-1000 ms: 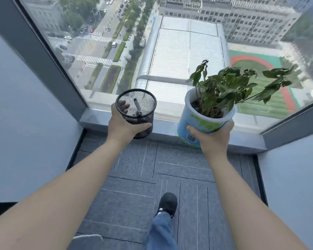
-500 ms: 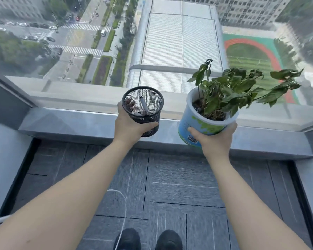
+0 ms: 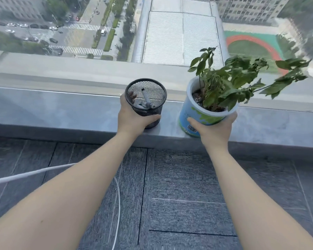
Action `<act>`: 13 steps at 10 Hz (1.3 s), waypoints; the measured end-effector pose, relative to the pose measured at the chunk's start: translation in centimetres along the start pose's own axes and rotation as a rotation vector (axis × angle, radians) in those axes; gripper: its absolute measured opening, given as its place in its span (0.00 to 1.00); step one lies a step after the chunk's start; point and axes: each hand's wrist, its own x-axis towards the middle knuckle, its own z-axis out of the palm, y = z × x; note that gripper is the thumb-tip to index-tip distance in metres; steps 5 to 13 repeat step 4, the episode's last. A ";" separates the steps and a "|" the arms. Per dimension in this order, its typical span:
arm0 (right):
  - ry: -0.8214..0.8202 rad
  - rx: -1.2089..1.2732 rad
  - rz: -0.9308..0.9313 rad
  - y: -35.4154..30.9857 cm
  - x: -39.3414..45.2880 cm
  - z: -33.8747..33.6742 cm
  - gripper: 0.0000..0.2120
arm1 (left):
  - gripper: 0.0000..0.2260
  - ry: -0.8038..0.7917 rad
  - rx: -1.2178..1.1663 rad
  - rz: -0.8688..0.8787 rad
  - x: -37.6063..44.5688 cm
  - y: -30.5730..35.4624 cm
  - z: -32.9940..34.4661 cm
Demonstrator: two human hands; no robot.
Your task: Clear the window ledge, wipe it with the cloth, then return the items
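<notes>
My left hand (image 3: 132,120) grips a black mesh pen holder (image 3: 146,100) with a pen or two lying inside it. The holder's base is at the grey window ledge (image 3: 61,110), near its front edge. My right hand (image 3: 215,129) holds a blue, white and green plant pot (image 3: 199,114) from below, tilted toward me, with a leafy green plant (image 3: 238,80) in it. The pot's bottom is over the ledge's front edge; I cannot tell whether it touches. No cloth is in view.
A large window (image 3: 152,33) rises right behind the ledge. Dark grey carpet tiles (image 3: 179,195) cover the floor below. A white cable (image 3: 34,173) runs across the floor from the left and curls under my left arm.
Both hands have carried the pen holder and the pot forward and down to the ledge. My view has closed in on the ledge and my feet have dropped out of sight.
</notes>
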 end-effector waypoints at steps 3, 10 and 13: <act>-0.094 -0.016 0.092 0.4 -0.7 -0.5 0.49 | 0.39 -0.043 0.000 -0.029 0.1 -1.0 -0.1; -0.085 0.043 0.148 -0.4 -3.9 -2.3 0.42 | 0.37 -0.048 0.042 -0.065 -2.2 -1.0 -1.0; -0.085 0.043 0.148 -0.4 -3.9 -2.3 0.42 | 0.37 -0.048 0.042 -0.065 -2.2 -1.0 -1.0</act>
